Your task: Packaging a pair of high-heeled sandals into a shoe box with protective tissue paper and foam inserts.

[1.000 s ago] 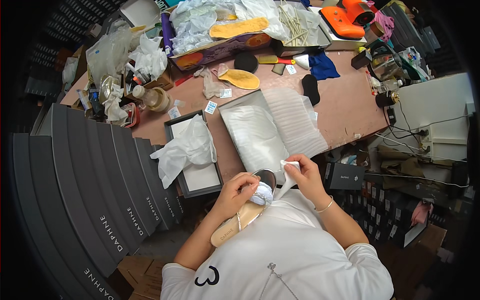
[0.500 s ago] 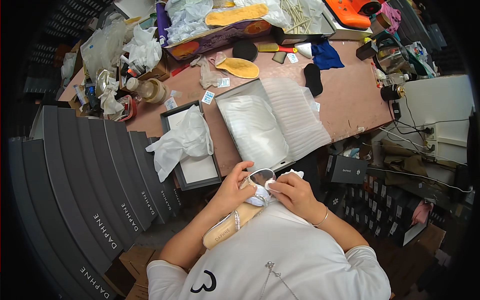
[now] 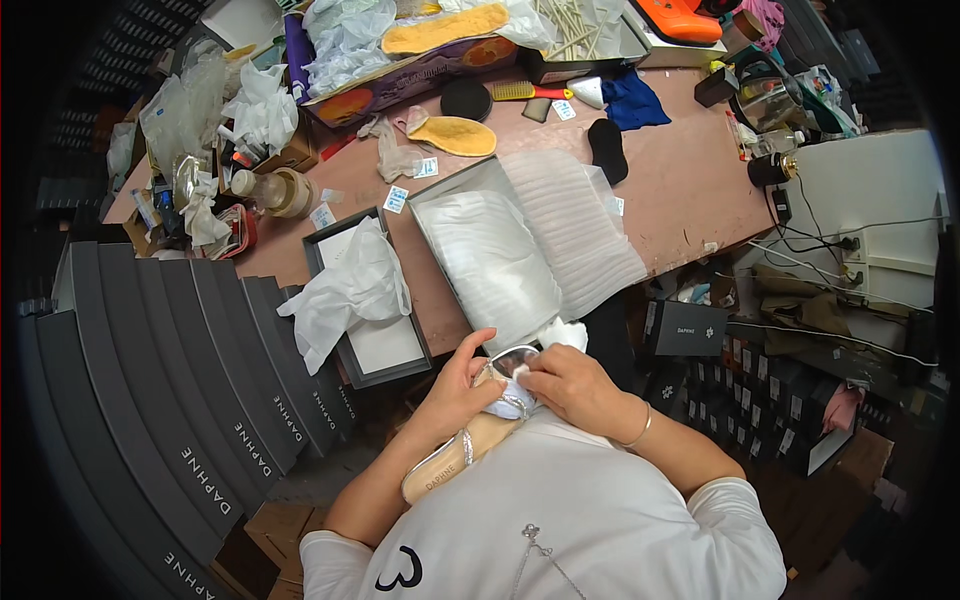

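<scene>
A beige-soled sandal (image 3: 436, 476) with silvery glittering straps leans against my white shirt. My left hand (image 3: 452, 392) is closed round its strap end, the index finger raised along the edge. White stuffing sits under the straps. With bent fingers, my right hand (image 3: 582, 392) pinches a crumpled white cloth or tissue (image 3: 566, 334) against the clear, silver-rimmed part of the sandal; the fingertips partly hide the contact. Just beyond my hands, an open grey shoe box (image 3: 452, 262) holds something wrapped in white tissue, with a ribbed white foam sheet (image 3: 572, 235) spread to its right.
A box lid (image 3: 424, 350) with crumpled paper lies left of the shoe box. Stacked grey boxes (image 3: 150, 380) rise at left. On the pink table (image 3: 690, 170) lie yellow insoles (image 3: 455, 136), a brush (image 3: 520, 91), a black pad (image 3: 607, 150) and a blue cloth (image 3: 636, 100). Cables hang at right.
My right hand has moved slightly left along the sandal's clear part, and more of the white cloth shows above it. The whole view has shifted a little. My left hand keeps its hold.
</scene>
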`<state>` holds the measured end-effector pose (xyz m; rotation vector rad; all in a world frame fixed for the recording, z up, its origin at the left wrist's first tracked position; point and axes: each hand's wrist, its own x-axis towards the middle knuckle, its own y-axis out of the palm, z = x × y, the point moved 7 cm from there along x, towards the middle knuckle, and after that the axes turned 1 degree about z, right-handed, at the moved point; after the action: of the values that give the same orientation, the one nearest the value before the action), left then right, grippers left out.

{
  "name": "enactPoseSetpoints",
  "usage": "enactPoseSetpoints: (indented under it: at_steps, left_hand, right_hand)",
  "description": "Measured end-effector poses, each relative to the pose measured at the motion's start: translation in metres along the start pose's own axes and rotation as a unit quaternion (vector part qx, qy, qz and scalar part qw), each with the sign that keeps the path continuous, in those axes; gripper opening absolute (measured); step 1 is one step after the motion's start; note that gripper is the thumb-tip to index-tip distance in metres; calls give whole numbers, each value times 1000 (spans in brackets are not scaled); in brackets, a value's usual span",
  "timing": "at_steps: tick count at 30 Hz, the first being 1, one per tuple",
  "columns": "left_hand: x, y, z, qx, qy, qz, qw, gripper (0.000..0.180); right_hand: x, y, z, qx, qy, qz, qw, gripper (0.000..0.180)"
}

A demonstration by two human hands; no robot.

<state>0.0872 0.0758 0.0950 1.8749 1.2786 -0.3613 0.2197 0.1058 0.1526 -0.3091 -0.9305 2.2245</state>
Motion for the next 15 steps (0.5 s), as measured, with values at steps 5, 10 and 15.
enactPoseSetpoints:
  at_steps: [5,10,15]
  left_hand:
    - [2,5,-1,-1,7,17,1000,68]
    - [1,6,-2,13,-13,24,1000,70]
    - [4,7,-2,40,-18,31,999,71]
  right_hand:
    - [5,-8,-1,-3,0,-29,1000,20]
    - [-11,-5,-1,3,-3,41,999,23]
    - [5,-16,-5,-19,0,-43,999,21]
